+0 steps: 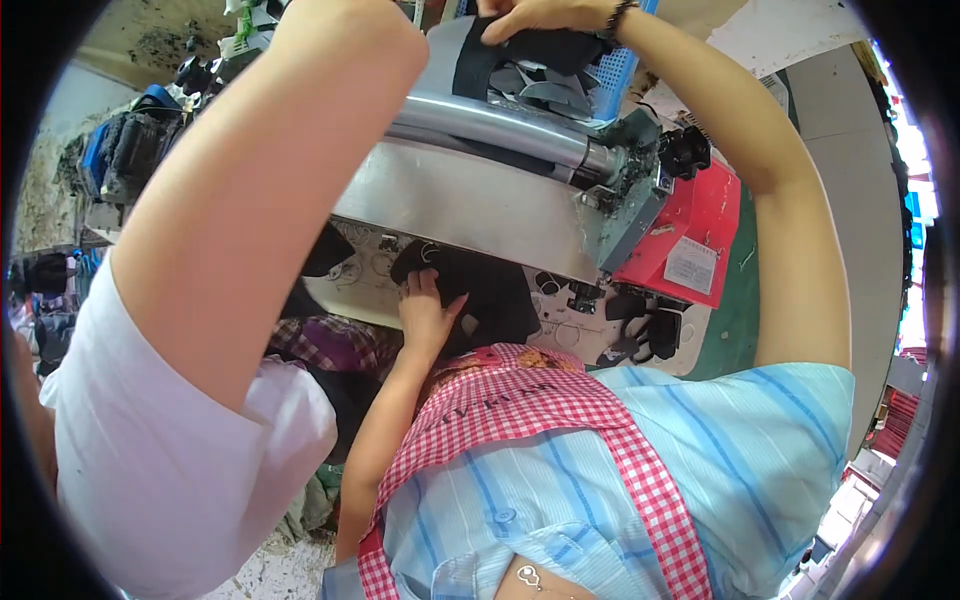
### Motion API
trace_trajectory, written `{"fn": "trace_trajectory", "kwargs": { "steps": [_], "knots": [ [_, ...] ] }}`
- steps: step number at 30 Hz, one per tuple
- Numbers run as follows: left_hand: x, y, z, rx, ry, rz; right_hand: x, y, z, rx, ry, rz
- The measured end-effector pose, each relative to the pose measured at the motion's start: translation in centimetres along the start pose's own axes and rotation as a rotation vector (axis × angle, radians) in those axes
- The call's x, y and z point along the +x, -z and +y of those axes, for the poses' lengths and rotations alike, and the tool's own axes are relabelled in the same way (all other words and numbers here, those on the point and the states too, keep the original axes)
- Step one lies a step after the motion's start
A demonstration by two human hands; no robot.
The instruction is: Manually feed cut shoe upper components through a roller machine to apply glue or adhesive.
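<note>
Far left, a co-worker's bare arm [260, 190] in a white sleeve [170, 440] crosses in front of the machine; that person's hand is not visible. Next, the near tabletop [348, 297], pale and marked with ring-shaped scribbles. The wearer's left hand [427, 320] rests here on a black sheet [500, 300], thumb spread away from the fingers, palm down; nothing appears pinched. Probable reason: to steady the sheet, which lies partly beneath the machine's edge as seen from above. Beyond it, a bare metal plate [470, 205] slopes up to a shiny roller [500, 128], leaving the front side free for reaching in. Past the roller, the right hand [535, 14] reaches over to a black piece [565, 50], thumb laid on its edge; the fingers run to the upper border, so I cannot tell whether the grip is closed. Loose grey offcuts [545, 92] lie below this hand, beside a blue basket [613, 80], perhaps kept close as a catch-place. Right end: black knob [685, 150], placed outboard presumably for easy turning; red panel [690, 225] below; smaller black pieces [663, 335] on the tabletop, apart from the sheet.
</note>
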State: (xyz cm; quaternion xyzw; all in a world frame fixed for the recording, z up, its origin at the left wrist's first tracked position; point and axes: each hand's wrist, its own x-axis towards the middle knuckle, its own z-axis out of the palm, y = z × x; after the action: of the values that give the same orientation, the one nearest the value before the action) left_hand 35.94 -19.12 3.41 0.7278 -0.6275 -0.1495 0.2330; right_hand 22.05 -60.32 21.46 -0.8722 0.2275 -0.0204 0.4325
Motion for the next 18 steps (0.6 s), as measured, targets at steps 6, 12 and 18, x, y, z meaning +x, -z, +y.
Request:
{"fn": "trace_trajectory", "kwargs": {
  "steps": [6, 12, 18],
  "knots": [
    [-0.7, 0.7, -0.1, -0.356, 0.338, -0.136, -6.2, 7.6, 3.4, -0.448, -0.018, 0.711],
    [-3.6, 2.7, 0.8, -0.26, 0.007, 0.086, -10.4, 7.9, -0.3, -0.298, -0.137, 0.86],
    [-5.3, 5.0, 0.8, -0.058, -0.084, 0.004, -14.0, -8.1, -15.1, -0.416, 0.262, 0.266]
  ]
}}
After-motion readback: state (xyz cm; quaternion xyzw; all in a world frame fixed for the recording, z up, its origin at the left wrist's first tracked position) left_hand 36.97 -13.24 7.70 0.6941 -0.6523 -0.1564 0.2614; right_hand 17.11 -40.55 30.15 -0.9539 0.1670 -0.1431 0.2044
